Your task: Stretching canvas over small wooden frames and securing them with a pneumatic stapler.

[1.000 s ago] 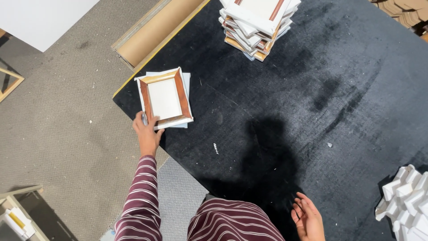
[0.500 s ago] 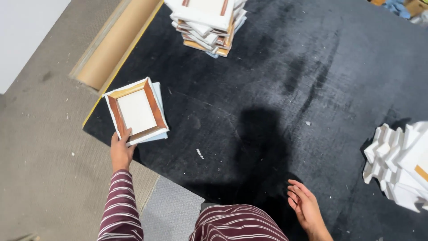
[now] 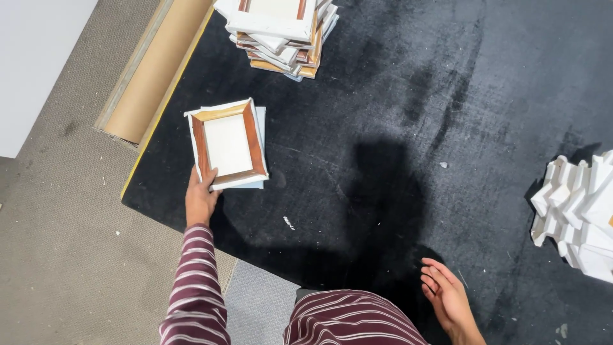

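A black mat (image 3: pixel 396 128) covers the table, with a tall stack of frames (image 3: pixel 281 32) at its far edge and white pieces (image 3: pixel 578 217) at the right. Near the left edge, the left hand (image 3: pixel 201 198) grasps a small canvas frame (image 3: pixel 228 144) atop two others. The right hand (image 3: pixel 447 297) hovers open, holding nothing, near the body.

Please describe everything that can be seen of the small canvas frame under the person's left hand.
The small rectangular stretched canvas with brown wooden frame bars lies face down, white cloth showing inside and folded at its edges. It rests, slightly askew, on at least one more white canvas on the black table mat, near its left edge. The left hand grips its near corner.
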